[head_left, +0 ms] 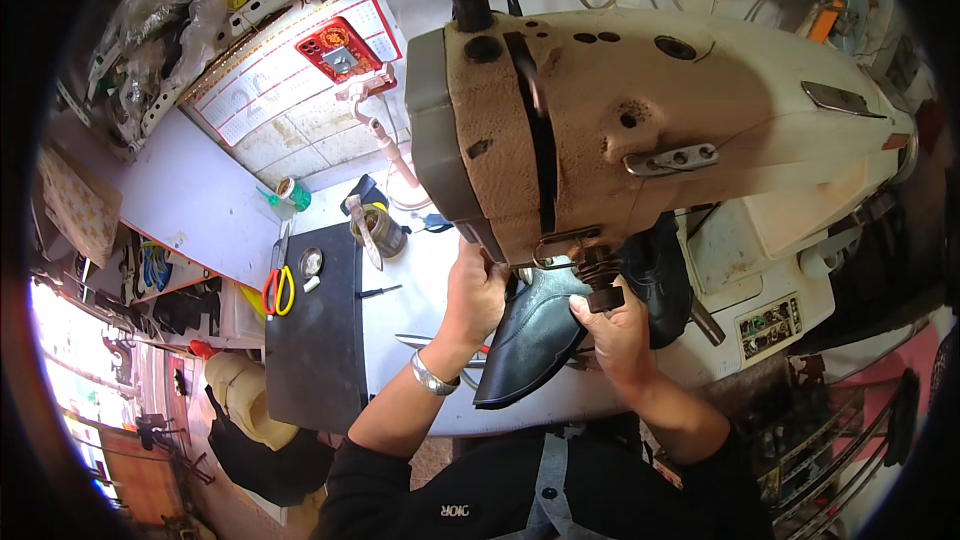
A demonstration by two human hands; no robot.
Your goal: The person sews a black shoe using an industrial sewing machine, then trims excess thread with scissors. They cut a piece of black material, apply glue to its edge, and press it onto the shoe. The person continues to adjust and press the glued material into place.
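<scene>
1. Left hand [478, 290]: against the leather piece's upper-left edge; fingertips hidden, so I can't tell whether they pinch.
2. Right hand [615, 330]: clamped on the right edge, thumb on top.
3. Black leather piece [535, 335]: between both hands, under the sewing machine [580, 130] head, lower end over the worktop [455, 423] edge. I'd expect light, bendy, holding its curve, smooth enough to slip; I'd take it by opposite edges.
4. Left: jar [393, 240], brush [365, 230] across it, contents unclear; round dish [311, 261], contents unreadable.
5. Right: compartment tray [768, 331] of small parts, too small to identify.
</scene>
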